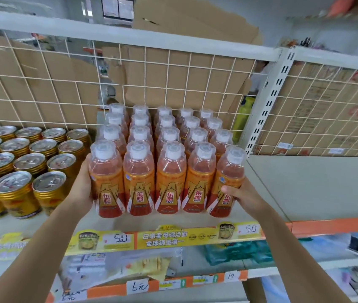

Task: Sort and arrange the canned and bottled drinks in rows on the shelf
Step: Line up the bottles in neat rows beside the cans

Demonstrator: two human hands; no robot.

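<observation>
Head view: one camera, looking down at the shelf (pixel 304 184).
Bottles (pixel 167 162): orange drinks with white caps, five across and four deep, upright on the shelf, back row near the wire grid (pixel 173 79).
Left hand (pixel 81 189): palm against the outer side of the front-left bottle (pixel 107 182) (fingers hidden behind it, so I cannot tell the grip).
Right hand (pixel 247 196): curled round the front-right bottle (pixel 228 169), thumb on its label.
Cans (pixel 31 162): gold, in rows just left of the bottles.
</observation>
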